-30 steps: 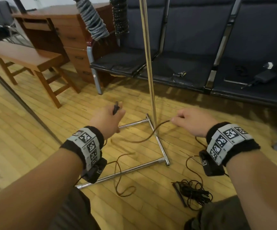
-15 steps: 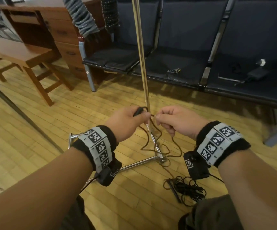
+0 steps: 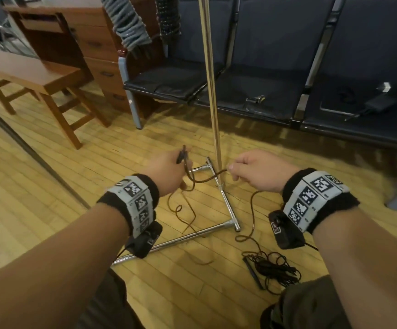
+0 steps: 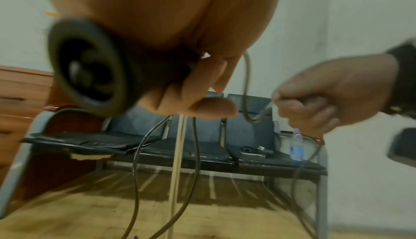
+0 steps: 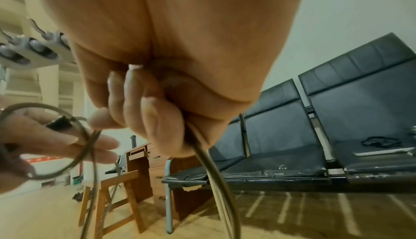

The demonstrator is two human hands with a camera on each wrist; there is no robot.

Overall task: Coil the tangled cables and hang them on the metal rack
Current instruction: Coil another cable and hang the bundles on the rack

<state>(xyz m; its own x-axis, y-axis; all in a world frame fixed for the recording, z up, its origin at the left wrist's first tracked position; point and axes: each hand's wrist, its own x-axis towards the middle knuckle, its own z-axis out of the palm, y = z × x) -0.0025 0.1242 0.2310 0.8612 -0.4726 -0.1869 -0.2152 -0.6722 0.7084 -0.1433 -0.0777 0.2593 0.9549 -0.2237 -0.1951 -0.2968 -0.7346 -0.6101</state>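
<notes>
My left hand (image 3: 169, 173) grips the plug end and a loop of a thin brown cable (image 3: 202, 180), left of the metal rack's chrome pole (image 3: 212, 91). To the pole's right, my right hand (image 3: 252, 173) pinches the same cable further along; the strand sags between the hands. From there the cable (image 5: 213, 171) drops to the floor and trails to a tangled black cable pile (image 3: 272, 269) by my right knee. In the left wrist view, loops (image 4: 193, 154) hang below my left fingers (image 4: 202, 104). Two coiled cables, grey (image 3: 128, 22) and black (image 3: 169, 15), hang on the rack.
The rack's chrome base (image 3: 228, 205) lies on the wooden floor between my hands. A row of dark seats (image 3: 264, 91) stands behind it, with a charger (image 3: 378, 103) and small items on them. A wooden bench (image 3: 38, 74) and desk (image 3: 74, 32) stand at the left.
My hands came together near the pole half a second ago, and have now spread apart again, drawing a fresh length of cable between them. A loop now hangs from my left hand.
</notes>
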